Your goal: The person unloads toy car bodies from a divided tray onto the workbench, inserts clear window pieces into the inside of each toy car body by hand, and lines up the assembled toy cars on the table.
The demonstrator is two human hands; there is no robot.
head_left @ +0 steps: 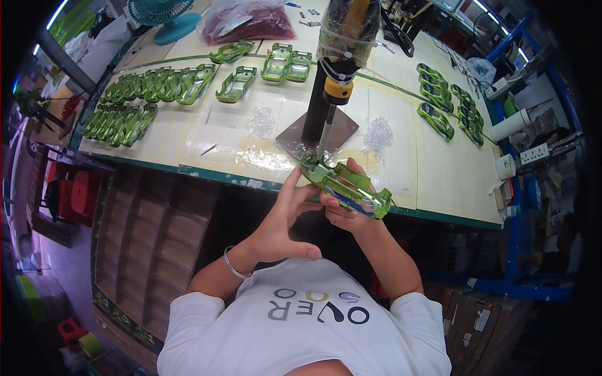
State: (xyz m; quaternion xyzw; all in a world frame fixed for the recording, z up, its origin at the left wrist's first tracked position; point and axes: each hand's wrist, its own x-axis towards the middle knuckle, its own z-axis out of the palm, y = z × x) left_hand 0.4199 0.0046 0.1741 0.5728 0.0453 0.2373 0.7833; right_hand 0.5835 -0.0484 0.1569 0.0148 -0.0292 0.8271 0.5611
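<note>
A green plastic toy car body shell [348, 188] with clear window parts is held tilted at the table's front edge. My right hand [348, 210] grips it from below and behind, fingers wrapped round its middle. Beside the shell's left end, my left hand [276, 219] has its fingers stretched toward it and the thumb spread wide; the fingertips are at or against the shell. A metal rod [325, 135], below a yellow collar [338, 89], reaches down to the shell's left end. Whether its tip touches the plastic cannot be made out.
Rows of green car shells [150, 84] stand at the left, more shells [436, 94] at the right. Piles of small clear plastic pieces [379, 134] flank the dark post's base plate [295, 135]. A teal fan [164, 19] and a bag [248, 24] sit at the back.
</note>
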